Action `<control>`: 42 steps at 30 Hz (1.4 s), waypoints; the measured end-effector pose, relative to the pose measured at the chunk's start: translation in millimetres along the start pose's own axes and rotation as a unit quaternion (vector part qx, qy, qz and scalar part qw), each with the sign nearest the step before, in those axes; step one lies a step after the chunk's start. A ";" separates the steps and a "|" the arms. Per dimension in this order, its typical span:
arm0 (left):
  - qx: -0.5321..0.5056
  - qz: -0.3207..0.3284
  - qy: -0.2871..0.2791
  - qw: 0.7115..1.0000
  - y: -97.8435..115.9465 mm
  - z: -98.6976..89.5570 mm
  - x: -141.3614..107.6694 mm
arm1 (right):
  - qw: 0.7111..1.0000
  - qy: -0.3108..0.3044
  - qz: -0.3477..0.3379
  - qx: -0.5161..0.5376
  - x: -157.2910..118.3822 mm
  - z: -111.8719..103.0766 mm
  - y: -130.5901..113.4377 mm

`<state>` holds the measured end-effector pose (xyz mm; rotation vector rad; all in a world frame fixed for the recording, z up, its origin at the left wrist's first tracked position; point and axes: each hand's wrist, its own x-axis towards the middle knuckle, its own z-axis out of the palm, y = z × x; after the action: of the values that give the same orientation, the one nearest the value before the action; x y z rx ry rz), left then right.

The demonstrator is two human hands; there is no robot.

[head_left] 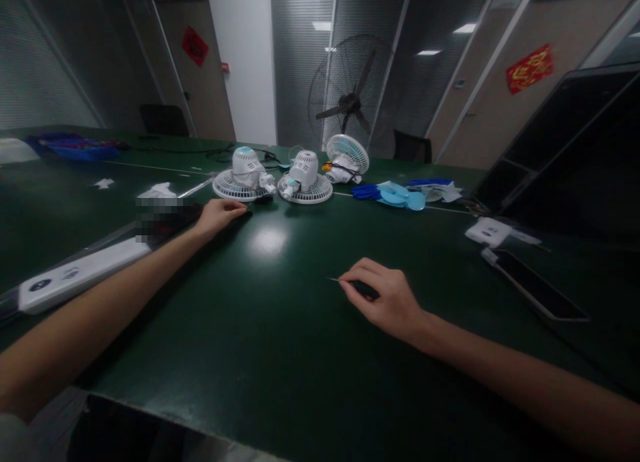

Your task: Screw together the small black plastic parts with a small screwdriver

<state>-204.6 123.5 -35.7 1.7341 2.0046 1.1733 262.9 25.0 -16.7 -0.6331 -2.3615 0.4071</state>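
My right hand is closed around a small screwdriver with a black handle, its thin metal shaft pointing left, over the middle of the green table. Farther forward on the left, my left hand rests low by the tabletop with its fingers pinched together. A dark bit shows at those fingertips, too small to name. Just beyond that hand, a white fan head lies face down on its grille. Another fan head lies the same way beside it, and a third fan leans with its grille raised.
Light-blue fan blades and blue pieces lie right of the fans. A long white device lies under my left forearm. At right are a white box, a black tablet-like panel and a large dark screen. A big standing fan is behind.
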 end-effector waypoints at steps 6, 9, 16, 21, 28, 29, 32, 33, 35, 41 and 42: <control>0.005 0.000 -0.020 1.000 3.0 -1.2 1.5 | 1.000 -0.001 0.000 0.000 0.1 -0.5 -0.7; 0.040 0.036 -0.016 0.998 7.5 -2.1 -3.5 | 1.000 -0.001 -0.002 0.002 0.5 -0.5 -0.6; 0.122 0.179 -0.053 0.975 26.8 5.9 -22.2 | 1.000 -0.005 0.001 0.004 -0.3 -1.0 -0.3; 0.148 0.250 -0.099 0.952 37.7 11.7 -28.7 | 1.000 -0.005 0.000 0.004 -1.2 0.1 0.4; 0.138 0.302 -0.133 0.934 45.4 16.3 -33.1 | 1.000 -0.011 -0.014 0.005 -0.3 0.6 1.5; 0.136 0.305 -0.134 0.933 47.0 17.1 -34.0 | 1.000 -0.011 -0.016 0.006 0.1 0.5 1.7; 0.137 0.295 -0.139 0.936 51.9 18.6 -36.2 | 1.000 -0.014 -0.017 0.009 0.7 0.2 1.5; 0.139 0.284 -0.140 0.938 53.2 18.8 -36.7 | 1.000 -0.014 -0.017 0.009 0.6 0.2 1.2; 0.142 0.263 -0.139 0.944 54.9 18.9 -37.3 | 1.000 -0.015 -0.018 0.010 0.1 0.2 0.9; 0.137 0.257 -0.140 0.946 58.2 17.1 -39.2 | 1.000 -0.017 -0.018 0.013 -1.5 0.7 2.9; 0.138 0.258 -0.142 0.946 58.8 16.6 -39.5 | 1.000 -0.017 -0.018 0.014 -1.5 0.7 3.1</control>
<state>-141.2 92.6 -17.8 2.5098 1.6502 0.7190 264.5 26.8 -19.3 -0.5748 -2.3922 0.4365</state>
